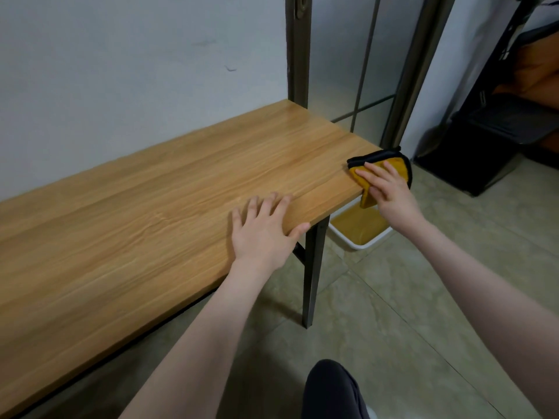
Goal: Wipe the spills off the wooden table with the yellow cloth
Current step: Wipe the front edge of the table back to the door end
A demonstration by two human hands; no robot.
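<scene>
Left hand (263, 234) lies flat, fingers spread, on the counter (145, 213), likely bracing the body. At the right end, the right hand (390, 192) presses the yellow cloth (393, 166) over the corner, grip flat with fingers extended, probably sweeping spills off toward the white tray (360, 232) below.

The long light-wood counter (127, 225) lies bare along its whole length left of the flat left hand (263, 234), backed closely by a pale wall (121, 71). At its right end, the yellow black-edged cloth (384, 173) under the right hand (390, 189) overhangs the corner above a white tray (357, 243) on the floor.
</scene>
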